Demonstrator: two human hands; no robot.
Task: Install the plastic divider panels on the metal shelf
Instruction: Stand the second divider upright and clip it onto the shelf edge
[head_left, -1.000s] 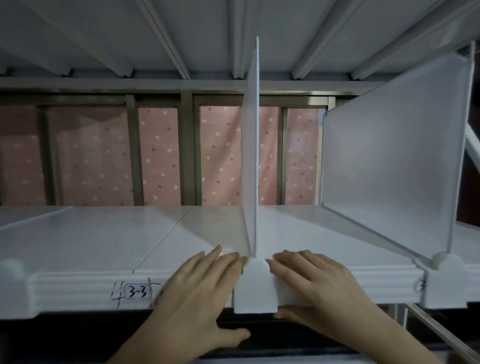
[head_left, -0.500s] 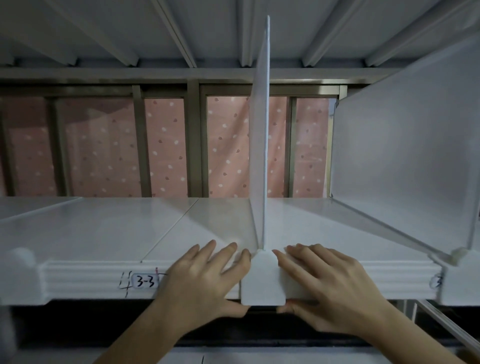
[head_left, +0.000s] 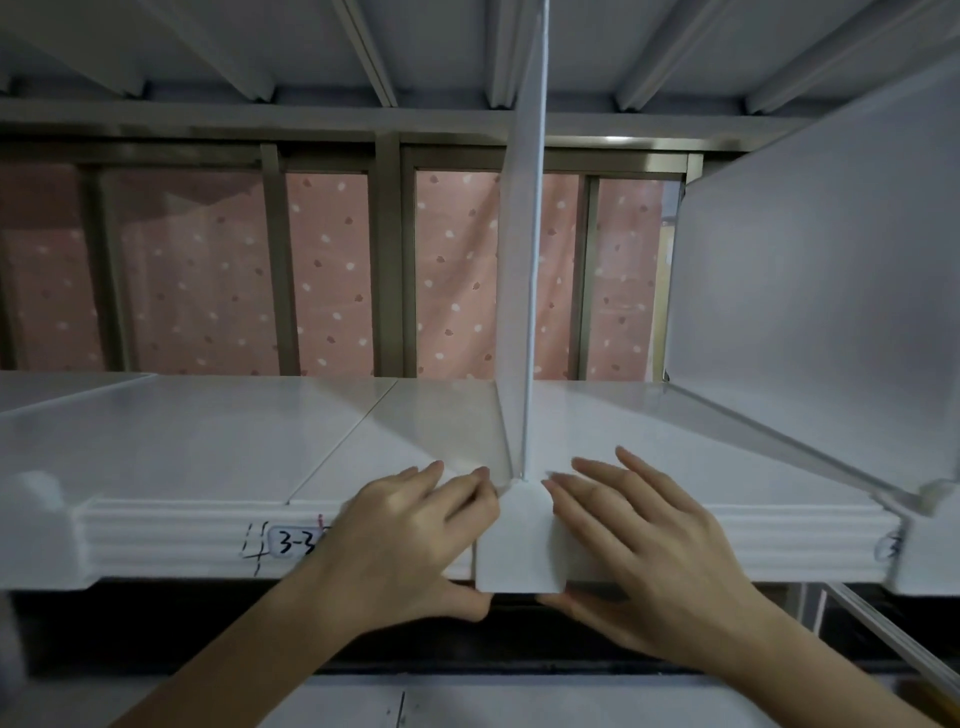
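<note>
Fingers (head_left: 457, 480) of the left hand (head_left: 400, 545) lie nearly straight on the shelf (head_left: 208, 441) top, just left of the clip (head_left: 519, 540), while its thumb hooks under the front lip: a light pinch on the shelf edge, touching the clip's side. Further left along the lip sits a label (head_left: 291, 543) reading 3-3. The divider (head_left: 522, 291) stands upright at the middle, edge-on, its clip hooked over the lip. The right hand (head_left: 649, 551) mirrors the left, fingers spread flat on top, thumb under the clip's lower corner. Another divider (head_left: 810, 291) stands at far right, already mounted.

Risk, as I judge it: uneven pressure from the two hands could skew the clip, leaving the panel leaning or half seated, so it pops off once released.
</note>
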